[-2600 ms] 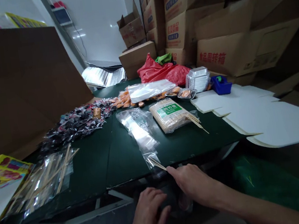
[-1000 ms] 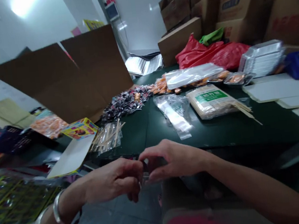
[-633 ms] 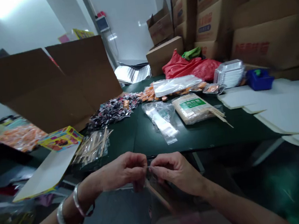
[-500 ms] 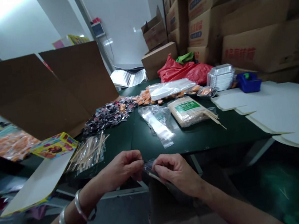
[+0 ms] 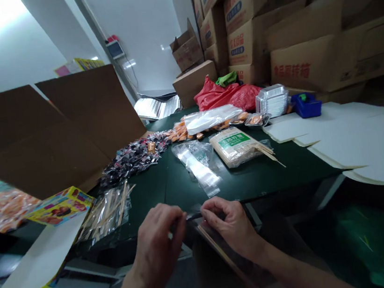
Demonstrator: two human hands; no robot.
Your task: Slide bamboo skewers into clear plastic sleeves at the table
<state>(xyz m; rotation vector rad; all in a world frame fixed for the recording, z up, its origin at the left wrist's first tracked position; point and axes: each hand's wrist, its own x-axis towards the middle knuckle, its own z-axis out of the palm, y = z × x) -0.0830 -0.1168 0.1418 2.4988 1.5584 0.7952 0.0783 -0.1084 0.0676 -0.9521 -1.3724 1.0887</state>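
Just in front of the green table's near edge, my left hand (image 5: 163,235) and my right hand (image 5: 229,224) pinch the top of a clear plastic bag (image 5: 194,213) between them. Thin wooden sticks (image 5: 222,253) lie inside it, slanting down to the lower right. On the table (image 5: 176,188) beyond my hands are clear empty bags (image 5: 200,166) and a pack of bamboo sticks (image 5: 234,145) with a green label, a few sticks poking out. To the left lie bagged sticks (image 5: 107,214).
Dark wrapped packets (image 5: 133,156) and orange packets (image 5: 179,131) are heaped at the back. A large cardboard box (image 5: 59,133) stands left. Plastic trays (image 5: 272,100), a blue container (image 5: 306,105) and white sheets (image 5: 361,136) are on the right; cartons (image 5: 286,65) rise behind.
The view has shifted, so the table's things appear further left. My left hand has turned, its back now upward, and the bag with the sticks shows more fully below my hands.
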